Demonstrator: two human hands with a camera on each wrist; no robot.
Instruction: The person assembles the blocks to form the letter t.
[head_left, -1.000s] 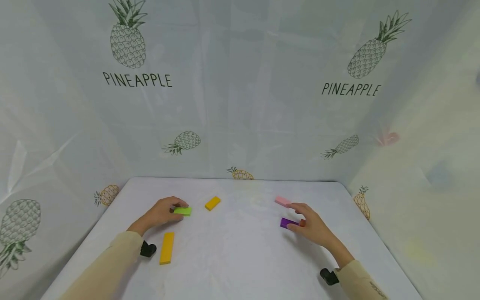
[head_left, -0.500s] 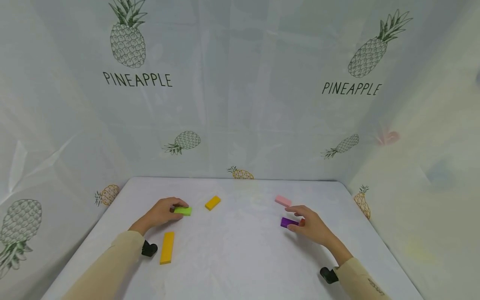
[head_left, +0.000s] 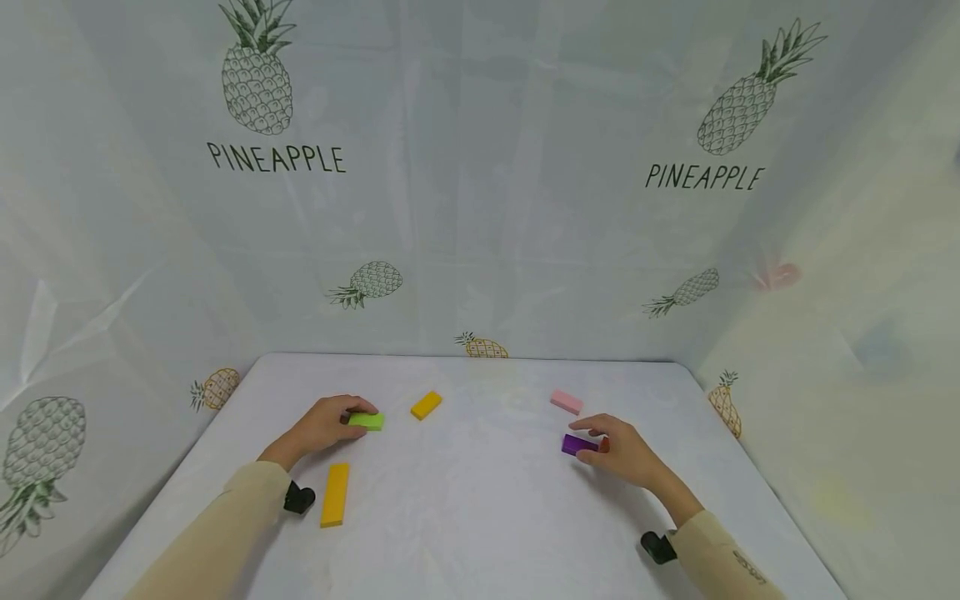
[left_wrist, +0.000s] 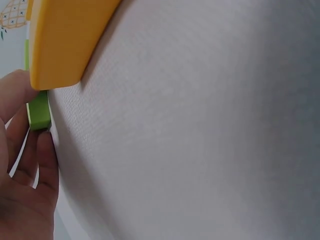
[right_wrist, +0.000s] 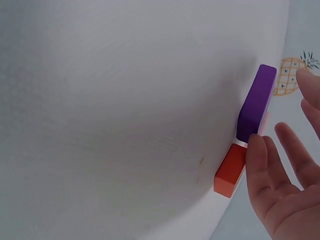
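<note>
The purple block (head_left: pixel 576 445) lies right of centre in the lower half of your head view, and your right hand (head_left: pixel 626 454) is around its right end. In the right wrist view the thumb is at the purple block's lower end, touching or almost touching it, while the other fingers are spread apart; nothing is gripped there. The red block (right_wrist: pixel 231 171) sits just below the purple one in that view, though you cannot tell whether the two touch.

What has just changed is your right index finger: a second ago it reached up to the pink block (head_left: pixel 566 402), and now it hangs below that block, with a gap between them. The spread between finger and thumb is narrower, which suggests that your right hand is concerned with the purple block rather than the pink one.

Left of centre, your left hand (head_left: pixel 326 427) keeps its pinch on the green block (head_left: pixel 367 422), thumb on the near side and fingers on the far side. The small yellow block (head_left: pixel 426 406) lies to its upper right, the long yellow block (head_left: pixel 334 496) below it. The white tabletop (head_left: pixel 465 508) carries everything, and a pineapple-printed sheet (head_left: pixel 480 208) fills the upper frame.
</note>
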